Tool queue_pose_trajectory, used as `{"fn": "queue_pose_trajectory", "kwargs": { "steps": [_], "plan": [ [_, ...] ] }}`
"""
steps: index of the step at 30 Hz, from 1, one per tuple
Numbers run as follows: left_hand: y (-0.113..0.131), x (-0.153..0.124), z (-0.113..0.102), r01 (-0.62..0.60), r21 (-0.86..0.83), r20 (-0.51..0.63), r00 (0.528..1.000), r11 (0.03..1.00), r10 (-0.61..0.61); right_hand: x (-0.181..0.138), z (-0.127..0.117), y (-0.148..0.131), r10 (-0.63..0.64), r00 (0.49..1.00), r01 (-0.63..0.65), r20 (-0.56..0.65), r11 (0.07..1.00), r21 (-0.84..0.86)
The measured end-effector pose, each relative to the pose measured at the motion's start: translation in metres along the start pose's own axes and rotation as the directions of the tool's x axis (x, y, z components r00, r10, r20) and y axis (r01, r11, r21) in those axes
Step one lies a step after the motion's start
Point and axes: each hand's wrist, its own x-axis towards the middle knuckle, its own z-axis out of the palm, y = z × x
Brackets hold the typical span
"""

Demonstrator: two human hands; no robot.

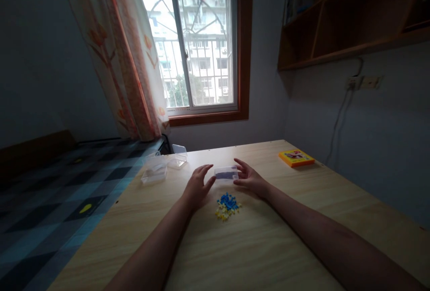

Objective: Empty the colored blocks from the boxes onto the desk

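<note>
A small clear plastic box (226, 173) sits between my two hands above the middle of the table. My left hand (197, 188) is at its left end, fingers stretched and apart, with the thumb tip at the box's edge. At the other end is my right hand (251, 180), its fingers spread around the box's right side, index finger raised and thumb in front. Whether either hand bears the box's weight cannot be made out. Nearer to me lies a loose pile of small blue pieces (228, 201) and pale yellow pieces (223, 213).
More clear plastic boxes (154, 170) stand at the table's back left, one with a raised lid (179, 150). An orange-yellow flat box (296, 158) lies near the right edge of the wooden table (268, 246). A checked bed cover (60, 201) borders the left side.
</note>
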Motion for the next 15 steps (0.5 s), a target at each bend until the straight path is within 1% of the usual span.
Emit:
{"fn": "queue_pose_trajectory", "kwargs": {
  "steps": [3,5,9,15],
  "plan": [
    [0.022,-0.001,0.002,-0.083,-0.080,0.031,0.996,0.993,0.086,-0.005,0.000,-0.006,0.031,0.999,-0.033,0.035,0.999,0.037],
    [0.034,-0.003,0.003,-0.104,-0.121,0.067,0.991,0.987,0.113,-0.007,-0.001,-0.009,0.050,0.998,-0.052,0.049,0.997,0.048],
    [0.047,-0.006,0.002,-0.077,-0.174,0.103,0.990,0.982,0.096,-0.008,0.000,-0.012,0.084,0.995,-0.087,0.063,0.995,0.053],
    [0.055,0.001,0.001,0.003,-0.233,0.138,0.990,0.973,0.030,-0.013,0.005,-0.020,0.137,0.987,-0.142,0.087,0.989,0.051]
  ]
}}
